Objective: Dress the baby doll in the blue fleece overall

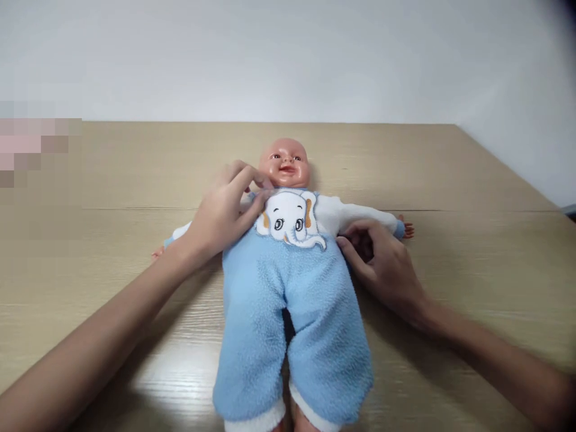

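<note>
A baby doll [288, 162] lies on its back with its arms spread, head away from me. It wears a fluffy blue and white outfit [288, 270] with an elephant face [288, 219] on the chest. My left hand [229, 207] is at the doll's shoulder on the left, its thumb and fingers curled close together at the collar edge; whether cloth is pinched is unclear. My right hand [380, 258] is beside the doll's waist on the right, under its sleeve, with thumb and fingers curled and a gap between them.
The light wooden table [472, 270] has a seam running across it behind the doll's arms. A pale wall [270, 60] rises behind the far edge. A pixelated patch covers the left side.
</note>
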`<action>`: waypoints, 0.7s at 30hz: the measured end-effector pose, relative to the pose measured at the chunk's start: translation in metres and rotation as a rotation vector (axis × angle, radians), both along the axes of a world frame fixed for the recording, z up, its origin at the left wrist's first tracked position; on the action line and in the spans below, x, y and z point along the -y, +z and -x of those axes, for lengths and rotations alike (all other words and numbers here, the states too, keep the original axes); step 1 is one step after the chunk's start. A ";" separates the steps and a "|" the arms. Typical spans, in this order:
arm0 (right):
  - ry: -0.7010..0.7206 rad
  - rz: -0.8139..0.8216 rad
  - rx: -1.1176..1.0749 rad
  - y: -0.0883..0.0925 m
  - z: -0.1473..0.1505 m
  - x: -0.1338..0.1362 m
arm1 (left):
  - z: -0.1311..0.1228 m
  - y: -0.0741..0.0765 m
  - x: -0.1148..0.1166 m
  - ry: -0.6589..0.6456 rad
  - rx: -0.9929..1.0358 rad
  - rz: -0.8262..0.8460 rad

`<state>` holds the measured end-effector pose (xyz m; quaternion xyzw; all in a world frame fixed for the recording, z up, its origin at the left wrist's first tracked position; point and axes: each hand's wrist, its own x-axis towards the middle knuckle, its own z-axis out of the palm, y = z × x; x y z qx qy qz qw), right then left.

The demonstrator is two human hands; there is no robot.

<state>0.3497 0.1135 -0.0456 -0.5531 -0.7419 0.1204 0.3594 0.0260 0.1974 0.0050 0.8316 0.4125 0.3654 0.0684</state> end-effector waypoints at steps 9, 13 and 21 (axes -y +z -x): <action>0.139 -0.215 -0.203 -0.009 -0.032 0.045 | -0.145 0.041 0.024 -0.319 -0.485 0.066; 0.097 -0.200 -0.281 -0.012 -0.037 0.038 | -0.190 0.029 0.009 -0.375 -0.700 0.137; 0.006 -0.193 -0.396 -0.011 -0.034 0.035 | -0.196 0.011 -0.006 -0.301 -0.406 0.119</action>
